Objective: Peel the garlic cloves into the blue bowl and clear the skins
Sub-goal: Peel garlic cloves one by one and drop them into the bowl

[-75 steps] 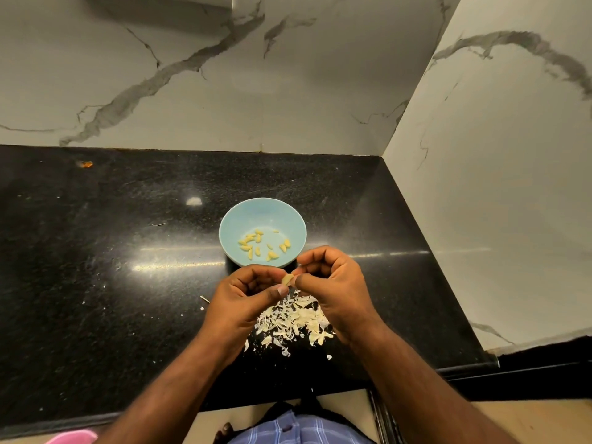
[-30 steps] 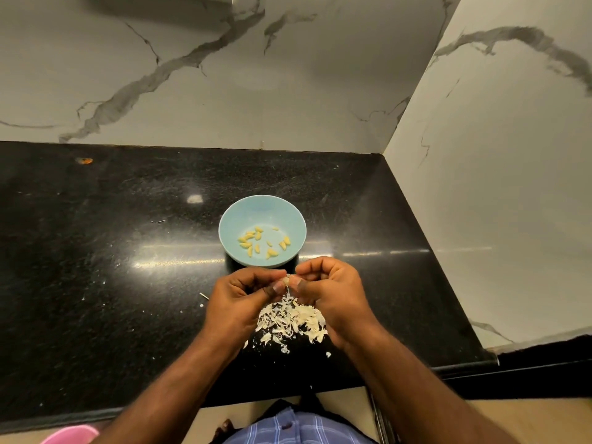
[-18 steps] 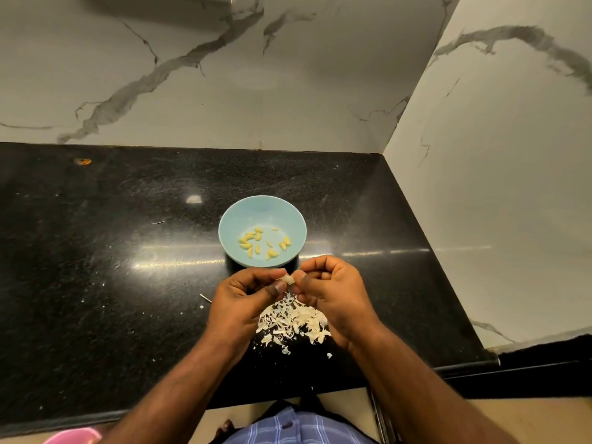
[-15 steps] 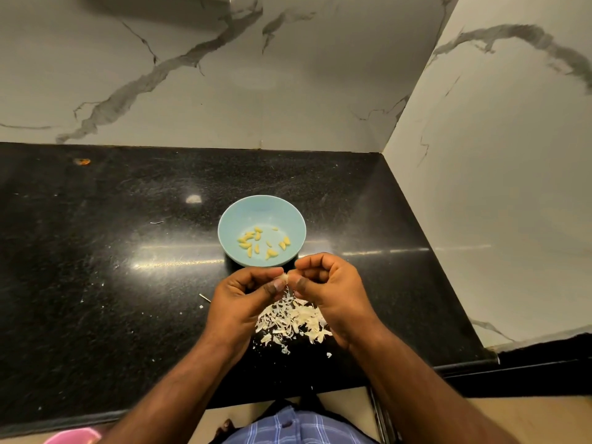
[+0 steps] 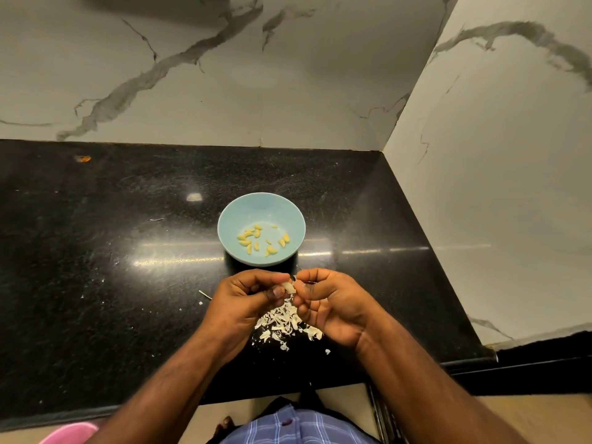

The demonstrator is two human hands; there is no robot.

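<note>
A small pale garlic clove [image 5: 288,287] is pinched between the left hand [image 5: 246,302] and right hand [image 5: 333,307], both in a narrow grip, above the loose heap of white papery skins [image 5: 283,325] on the black speckled stone worktop [image 5: 96,267]. About a dozen peeled yellowish cloves [image 5: 261,240] already lie in the round light-blue bowl [image 5: 234,216] just beyond, so peeling looks well along, while clearing the skins is not yet begun. No writing or brand is readable.

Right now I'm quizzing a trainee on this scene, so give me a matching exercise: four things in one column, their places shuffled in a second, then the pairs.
Things:
1. peeled cloves
2. skins
3. clove being peeled
4. pink tub

Places:
A. pinched between left hand and right hand
B. heaped on the counter below the hands
C. bottom left corner, below the counter's edge
D. inside the bowl

Pairs: 1-D, 2-B, 3-A, 4-C
</note>
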